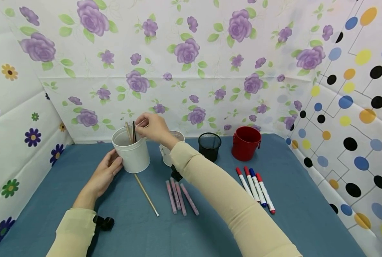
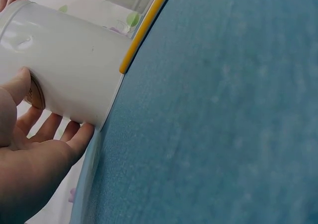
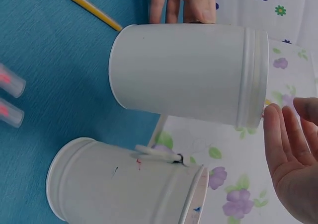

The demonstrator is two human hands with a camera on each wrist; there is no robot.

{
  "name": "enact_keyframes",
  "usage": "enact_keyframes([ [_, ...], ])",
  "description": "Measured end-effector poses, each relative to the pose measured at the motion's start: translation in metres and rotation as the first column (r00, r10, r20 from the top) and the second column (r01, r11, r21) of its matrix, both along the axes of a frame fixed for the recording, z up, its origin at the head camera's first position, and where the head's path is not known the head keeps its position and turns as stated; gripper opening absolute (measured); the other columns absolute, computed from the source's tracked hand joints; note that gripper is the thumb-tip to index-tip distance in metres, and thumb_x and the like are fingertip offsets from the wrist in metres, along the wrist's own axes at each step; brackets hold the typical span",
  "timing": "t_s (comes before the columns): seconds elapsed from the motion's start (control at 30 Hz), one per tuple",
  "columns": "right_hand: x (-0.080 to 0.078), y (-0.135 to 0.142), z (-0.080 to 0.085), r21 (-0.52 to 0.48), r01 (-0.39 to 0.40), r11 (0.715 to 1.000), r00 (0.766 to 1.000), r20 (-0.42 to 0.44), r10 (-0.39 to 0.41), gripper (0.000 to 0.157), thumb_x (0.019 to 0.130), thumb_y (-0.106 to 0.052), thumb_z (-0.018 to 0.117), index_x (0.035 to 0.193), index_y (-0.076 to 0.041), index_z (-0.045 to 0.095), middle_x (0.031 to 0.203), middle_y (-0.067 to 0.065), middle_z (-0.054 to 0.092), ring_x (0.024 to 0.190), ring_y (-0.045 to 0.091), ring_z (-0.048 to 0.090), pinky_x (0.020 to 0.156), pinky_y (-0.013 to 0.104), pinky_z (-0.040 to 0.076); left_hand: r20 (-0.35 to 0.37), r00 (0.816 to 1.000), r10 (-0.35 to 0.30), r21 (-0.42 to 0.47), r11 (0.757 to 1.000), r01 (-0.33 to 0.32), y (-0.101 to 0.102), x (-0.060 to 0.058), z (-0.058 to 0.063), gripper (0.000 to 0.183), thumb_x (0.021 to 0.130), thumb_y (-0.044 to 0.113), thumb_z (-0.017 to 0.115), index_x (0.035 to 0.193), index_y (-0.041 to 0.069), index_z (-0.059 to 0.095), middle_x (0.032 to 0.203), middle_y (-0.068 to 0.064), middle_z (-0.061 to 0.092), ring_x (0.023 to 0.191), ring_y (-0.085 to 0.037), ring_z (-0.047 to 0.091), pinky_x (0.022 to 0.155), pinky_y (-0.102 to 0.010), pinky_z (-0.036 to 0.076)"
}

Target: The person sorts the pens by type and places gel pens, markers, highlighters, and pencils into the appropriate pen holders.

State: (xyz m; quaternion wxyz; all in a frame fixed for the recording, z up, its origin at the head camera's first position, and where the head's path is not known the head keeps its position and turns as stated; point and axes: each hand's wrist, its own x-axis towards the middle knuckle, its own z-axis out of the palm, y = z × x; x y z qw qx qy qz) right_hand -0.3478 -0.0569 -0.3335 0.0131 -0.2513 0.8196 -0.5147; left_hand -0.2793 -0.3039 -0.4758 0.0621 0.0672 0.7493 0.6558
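A white bucket (image 1: 134, 157) stands at the left of the blue cloth, with several thin pencils (image 1: 131, 134), light wood and black, leaning inside it. My left hand (image 1: 102, 175) holds the bucket's left side, thumb and fingers laid around the wall, as the left wrist view also shows. Above the bucket's right rim is my right hand (image 1: 154, 128), its fingers right beside the black pencils. In the right wrist view the fingers of that right hand (image 3: 293, 144) are loosely bent, with no pencil visible between them. One yellow pencil (image 1: 146, 195) lies on the cloth, its far end at the bucket's base.
A second white bucket (image 3: 124, 179) stands to the right, partly behind my right arm. Farther right are a black mesh cup (image 1: 209, 146) and a red bucket (image 1: 246, 144). Several pink pens (image 1: 180, 197) and several red- and blue-capped markers (image 1: 255, 189) lie in front.
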Motion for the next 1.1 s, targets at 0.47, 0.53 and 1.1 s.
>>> enact_keyframes([
  [0.47, -0.001, 0.038, 0.002, 0.045, -0.013, 0.999, 0.999, -0.047, 0.016, 0.015, 0.102, -0.012, 0.071, 0.116, -0.009, 0.072, 0.106, 0.004, 0.075, 0.091, 0.015, 0.073, 0.078, 0.023, 0.061, -0.007, 1.000, -0.003, -0.017, 1.000, 0.003, 0.001, 0.002, 0.008, 0.086, 0.113, 0.042, 0.049, 0.172, 0.014, -0.006, 0.176, -0.021, 0.004, 0.161, -0.041, 0.012, 0.129, -0.059, 0.019],
  [0.53, 0.000, 0.041, 0.000, 0.069, -0.018, 0.997, 0.998, -0.059, 0.022, 0.016, 0.102, -0.013, 0.073, 0.117, -0.008, 0.072, 0.107, 0.004, 0.075, 0.095, 0.014, 0.072, 0.081, 0.023, 0.060, -0.009, 1.000, 0.000, -0.011, 1.000, 0.000, 0.001, 0.003, 0.010, 0.086, 0.113, 0.043, 0.049, 0.172, 0.015, -0.006, 0.177, -0.021, 0.003, 0.161, -0.040, 0.012, 0.130, -0.058, 0.019],
  [1.1, 0.031, 0.060, -0.023, 0.223, -0.079, 0.972, 0.964, -0.233, 0.132, 0.011, 0.101, -0.010, 0.073, 0.112, -0.006, 0.074, 0.103, 0.006, 0.076, 0.092, 0.019, 0.073, 0.081, 0.021, 0.058, -0.041, 0.999, 0.017, 0.032, 0.999, -0.016, 0.006, 0.004, 0.015, 0.081, 0.114, 0.040, 0.048, 0.173, 0.016, -0.002, 0.177, -0.021, 0.003, 0.161, -0.041, 0.011, 0.129, -0.062, 0.019],
])
